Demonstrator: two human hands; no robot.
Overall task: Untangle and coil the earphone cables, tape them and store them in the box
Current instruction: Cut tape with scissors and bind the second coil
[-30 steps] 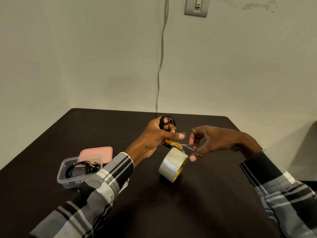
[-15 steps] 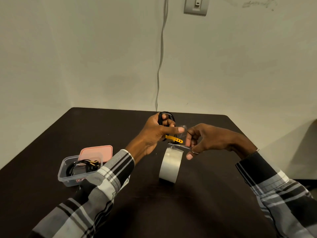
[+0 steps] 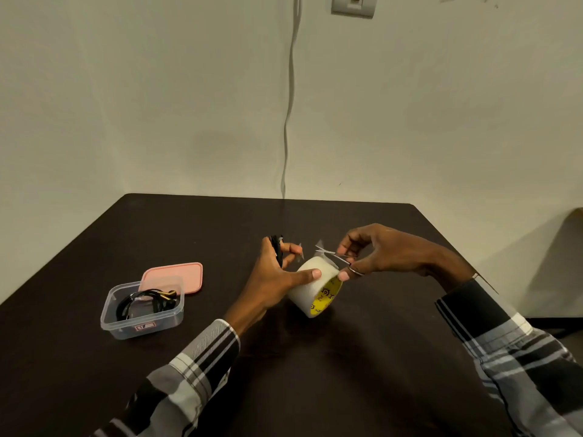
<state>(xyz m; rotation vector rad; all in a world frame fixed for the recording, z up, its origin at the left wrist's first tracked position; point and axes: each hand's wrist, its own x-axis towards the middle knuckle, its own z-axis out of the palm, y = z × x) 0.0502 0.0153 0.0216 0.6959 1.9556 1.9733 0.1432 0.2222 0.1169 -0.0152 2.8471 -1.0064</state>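
Sitting at the left of the dark table (image 3: 94,373), the clear box (image 3: 142,310) holds black coiled earphones (image 3: 148,301), its pink lid (image 3: 172,276) just behind. Next, the left hand (image 3: 274,279) grips a black cable coil (image 3: 277,247) against the palm, a tape piece (image 3: 299,249) stuck to its forefinger, thumb pressing the tape roll (image 3: 315,288). At the right, the right hand (image 3: 378,250) holds small scissors (image 3: 334,255), fingers curled through the loops, blades above the roll.
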